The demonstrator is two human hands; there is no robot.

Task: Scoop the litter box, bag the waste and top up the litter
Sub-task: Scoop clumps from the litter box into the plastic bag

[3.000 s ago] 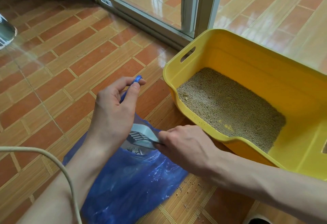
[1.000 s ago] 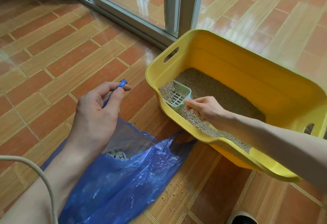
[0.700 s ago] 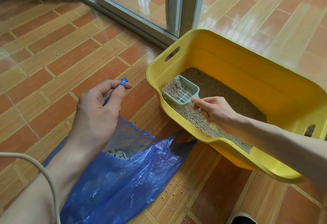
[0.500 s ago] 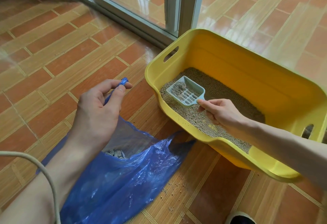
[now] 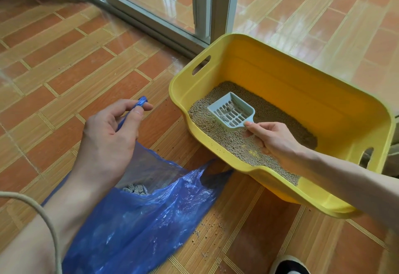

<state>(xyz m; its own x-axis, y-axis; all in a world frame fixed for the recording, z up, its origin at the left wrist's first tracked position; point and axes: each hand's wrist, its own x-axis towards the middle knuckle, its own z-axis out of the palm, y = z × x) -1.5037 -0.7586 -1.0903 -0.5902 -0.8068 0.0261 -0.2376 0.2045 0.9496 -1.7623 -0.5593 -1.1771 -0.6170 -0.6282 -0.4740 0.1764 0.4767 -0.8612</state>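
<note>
Right hand: grip clamped on scoop above litter | left hand: pinches bag handle.

1 head view, angled down, close over floor

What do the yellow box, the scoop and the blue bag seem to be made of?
The yellow box looks like moulded rigid plastic: smooth satin walls, rounded rim, cut-out handle slots. The scoop seems to be matte pale blue-grey plastic, with moulded slots in its floor. The blue bag looks like thin plastic film: glossy, crinkled and partly see-through, since grey clumps show at its opening.
</note>
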